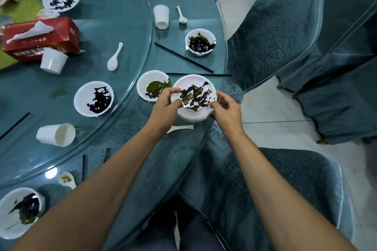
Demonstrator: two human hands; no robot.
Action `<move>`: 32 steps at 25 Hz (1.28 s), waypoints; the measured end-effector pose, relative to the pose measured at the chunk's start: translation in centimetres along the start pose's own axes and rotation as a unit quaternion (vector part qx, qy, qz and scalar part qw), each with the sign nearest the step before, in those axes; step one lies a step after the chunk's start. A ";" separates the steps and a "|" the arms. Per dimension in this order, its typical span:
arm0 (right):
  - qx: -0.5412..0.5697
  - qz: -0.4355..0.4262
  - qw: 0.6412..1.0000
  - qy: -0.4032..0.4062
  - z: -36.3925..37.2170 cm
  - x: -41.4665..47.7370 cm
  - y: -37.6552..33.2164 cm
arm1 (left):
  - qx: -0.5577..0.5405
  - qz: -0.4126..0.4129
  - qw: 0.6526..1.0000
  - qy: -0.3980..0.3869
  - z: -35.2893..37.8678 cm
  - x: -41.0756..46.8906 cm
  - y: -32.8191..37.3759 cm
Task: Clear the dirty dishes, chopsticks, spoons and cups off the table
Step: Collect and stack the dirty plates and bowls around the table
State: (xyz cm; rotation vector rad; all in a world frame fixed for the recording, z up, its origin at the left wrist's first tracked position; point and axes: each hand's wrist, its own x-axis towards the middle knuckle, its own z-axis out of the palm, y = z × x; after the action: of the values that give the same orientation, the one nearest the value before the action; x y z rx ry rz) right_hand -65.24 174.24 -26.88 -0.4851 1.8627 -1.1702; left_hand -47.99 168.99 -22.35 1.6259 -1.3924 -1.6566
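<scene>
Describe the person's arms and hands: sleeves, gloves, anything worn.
Both the left hand and the right hand are bare, with no gloves. No ring, watch or bracelet shows on either. The left forearm and right forearm are uncovered down to the bottom edge of the view; no sleeve is visible.

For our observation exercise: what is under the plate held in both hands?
The rim of another white dish shows beneath the plate; its inside and anything lower are covered.
</scene>
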 end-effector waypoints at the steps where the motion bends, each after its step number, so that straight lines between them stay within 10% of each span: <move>1: -0.001 0.000 1.000 -0.002 0.0 0.0 0.1 | 0.001 -0.001 1.000 -0.003 0.0 -0.1 0.0; 32: 0.058 -0.036 0.982 0.175 -10.7 -19.2 4.7 | 0.052 0.075 0.987 -0.130 2.8 -17.8 0.7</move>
State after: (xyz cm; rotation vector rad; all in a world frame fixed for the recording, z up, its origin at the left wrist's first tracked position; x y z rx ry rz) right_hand -62.90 195.56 -20.08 -0.2972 2.0702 -1.4789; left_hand -46.90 184.76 -13.68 1.3563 -1.7098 -1.7810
